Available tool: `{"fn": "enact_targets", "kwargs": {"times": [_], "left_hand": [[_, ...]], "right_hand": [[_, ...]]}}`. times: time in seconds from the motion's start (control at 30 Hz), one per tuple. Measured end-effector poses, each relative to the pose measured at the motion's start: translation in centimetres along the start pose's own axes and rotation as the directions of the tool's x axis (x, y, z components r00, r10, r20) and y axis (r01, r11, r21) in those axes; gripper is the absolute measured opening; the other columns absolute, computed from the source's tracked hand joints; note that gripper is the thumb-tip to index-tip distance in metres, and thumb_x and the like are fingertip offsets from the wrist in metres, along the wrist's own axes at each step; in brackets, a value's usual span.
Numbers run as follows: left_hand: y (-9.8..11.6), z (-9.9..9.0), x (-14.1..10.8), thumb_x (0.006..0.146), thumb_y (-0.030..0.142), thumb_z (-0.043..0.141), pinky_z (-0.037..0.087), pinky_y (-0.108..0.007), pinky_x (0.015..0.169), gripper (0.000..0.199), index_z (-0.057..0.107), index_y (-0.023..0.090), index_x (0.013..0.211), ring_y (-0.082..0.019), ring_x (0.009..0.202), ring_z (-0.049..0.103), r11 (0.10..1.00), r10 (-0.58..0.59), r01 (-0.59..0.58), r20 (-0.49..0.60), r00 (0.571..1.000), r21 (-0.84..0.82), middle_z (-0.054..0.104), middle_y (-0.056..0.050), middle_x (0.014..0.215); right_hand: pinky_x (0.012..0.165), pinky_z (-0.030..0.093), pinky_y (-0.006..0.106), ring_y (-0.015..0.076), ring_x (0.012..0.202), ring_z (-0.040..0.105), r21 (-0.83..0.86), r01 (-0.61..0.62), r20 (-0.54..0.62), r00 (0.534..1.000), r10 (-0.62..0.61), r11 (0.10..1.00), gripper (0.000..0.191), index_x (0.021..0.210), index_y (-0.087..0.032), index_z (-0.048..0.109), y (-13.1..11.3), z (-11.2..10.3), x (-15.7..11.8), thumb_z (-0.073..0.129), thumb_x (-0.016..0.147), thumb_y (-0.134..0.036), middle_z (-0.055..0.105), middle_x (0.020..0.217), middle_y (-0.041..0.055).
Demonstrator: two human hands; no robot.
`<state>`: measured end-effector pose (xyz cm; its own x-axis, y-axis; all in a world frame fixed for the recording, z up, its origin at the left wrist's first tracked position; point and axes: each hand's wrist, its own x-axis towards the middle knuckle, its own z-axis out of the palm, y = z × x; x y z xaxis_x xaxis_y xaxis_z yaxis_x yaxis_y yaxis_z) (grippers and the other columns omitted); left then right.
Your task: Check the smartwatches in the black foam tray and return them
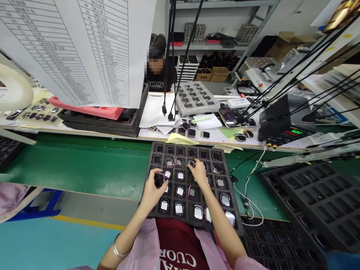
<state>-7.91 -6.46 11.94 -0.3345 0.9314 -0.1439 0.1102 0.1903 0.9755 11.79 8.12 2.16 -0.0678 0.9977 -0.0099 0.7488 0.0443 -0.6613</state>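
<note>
A black foam tray (188, 222) with rows of square pockets sits in front of me, its far edge against the bench. Many pockets hold smartwatch bodies, some dark, some showing a pale face like this watch body (180, 191). My left hand (154, 186) is closed round a dark watch body (159, 180), held over the left columns between thumb and fingers. My right hand (199, 173) reaches into the far middle of the tray. Its thumb and fingertips are closed on another watch body (191, 164), which they partly cover.
A power supply (287, 118) with lit digits stands at the bench's right. Black cables (168, 56) hang down ahead. Stacked foam trays (317, 202) lie at the right, more trays (104, 125) at the back left. A paper sheet (84, 48) hangs upper left. A person (160, 71) sits opposite.
</note>
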Motion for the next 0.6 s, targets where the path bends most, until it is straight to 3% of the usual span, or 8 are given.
{"fn": "enact_targets", "kwargs": {"times": [0.13, 0.27, 0.3, 0.37, 0.43, 0.5, 0.6], "left_hand": [[0.4, 0.0, -0.1, 0.074, 0.019, 0.06, 0.043, -0.03, 0.076, 0.028, 0.054, 0.02, 0.102, -0.017, 0.079, 0.057, 0.996, 0.029, -0.028, -0.001, 1.0, 0.084, 0.059, 0.001, 0.084], [0.8, -0.3, -0.5, 0.073, 0.016, 0.059, 0.043, -0.028, 0.074, 0.027, 0.055, 0.021, 0.099, -0.016, 0.076, 0.057, 0.995, 0.031, -0.033, 0.028, 0.999, 0.098, 0.06, 0.001, 0.082], [1.0, -0.3, -0.7, 0.073, 0.016, 0.059, 0.043, -0.028, 0.075, 0.027, 0.056, 0.021, 0.1, -0.016, 0.077, 0.057, 0.995, 0.03, -0.033, 0.028, 0.999, 0.093, 0.061, 0.001, 0.082], [1.3, -0.4, -1.0, 0.074, 0.018, 0.06, 0.044, -0.029, 0.076, 0.028, 0.055, 0.021, 0.102, -0.017, 0.078, 0.058, 0.996, 0.028, -0.03, 0.03, 0.999, 0.08, 0.061, 0.001, 0.084], [1.8, -0.5, -1.4, 0.076, 0.02, 0.061, 0.044, -0.028, 0.077, 0.03, 0.054, 0.021, 0.105, -0.017, 0.08, 0.059, 0.997, 0.031, -0.033, 0.039, 0.999, 0.064, 0.062, 0.0, 0.087], [2.2, -0.6, -1.7, 0.078, 0.021, 0.061, 0.044, -0.028, 0.078, 0.031, 0.053, 0.021, 0.108, -0.016, 0.081, 0.058, 0.998, 0.039, -0.042, 0.055, 0.998, 0.048, 0.061, 0.0, 0.088], [2.6, -0.7, -2.3, 0.078, 0.019, 0.06, 0.043, -0.027, 0.079, 0.034, 0.051, 0.022, 0.111, -0.016, 0.084, 0.057, 0.998, 0.051, -0.052, 0.08, 0.996, 0.017, 0.06, 0.0, 0.092]], "right_hand": [[0.071, 0.05, 0.039, 0.026, 0.082, 0.06, 0.26, 0.047, 0.031, 0.998, -0.056, 0.965, 0.039, 0.087, -0.014, 0.062, -1.5, -0.4, -0.5, 0.058, 0.082, -0.053, 0.062, 0.089, 0.013], [0.044, 0.047, 0.026, 0.0155, 0.056, 0.059, 0.526, 0.042, 0.143, 0.98, -0.137, 0.849, 0.047, 0.11, -0.015, 0.055, -4.7, -2.2, -4.0, 0.044, 0.09, -0.056, 0.068, 0.089, 0.0099], [0.038, 0.043, 0.023, 0.0128, 0.049, 0.056, 0.606, 0.012, 0.189, 0.969, -0.158, 0.796, 0.046, 0.117, -0.016, 0.053, -5.6, -2.9, -5.0, 0.045, 0.091, -0.053, 0.069, 0.09, 0.0093], [0.034, 0.038, 0.02, 0.01, 0.046, 0.052, 0.824, -0.187, 0.348, 0.912, -0.217, 0.536, 0.048, 0.13, -0.02, 0.048, -7.4, -4.4, -6.9, 0.055, 0.09, -0.044, 0.069, 0.1, 0.0118], [0.035, 0.04, 0.02, 0.0118, 0.053, 0.056, 0.873, -0.348, 0.448, 0.849, -0.28, 0.341, 0.051, 0.134, -0.023, 0.047, -8.8, -5.8, -8.3, 0.06, 0.087, -0.04, 0.067, 0.111, 0.0143], [0.038, 0.044, 0.021, 0.0147, 0.059, 0.06, 0.87, -0.43, 0.489, 0.816, -0.308, 0.241, 0.052, 0.134, -0.026, 0.049, -9.6, -6.8, -9.2, 0.064, 0.085, -0.038, 0.067, 0.112, 0.014], [0.04, 0.045, 0.023, 0.0121, 0.052, 0.058, 0.875, -0.453, 0.484, 0.821, -0.301, 0.172, 0.046, 0.126, -0.026, 0.058, -9.9, -7.0, -10.0, 0.069, 0.082, -0.034, 0.07, 0.1, 0.0107]]}}
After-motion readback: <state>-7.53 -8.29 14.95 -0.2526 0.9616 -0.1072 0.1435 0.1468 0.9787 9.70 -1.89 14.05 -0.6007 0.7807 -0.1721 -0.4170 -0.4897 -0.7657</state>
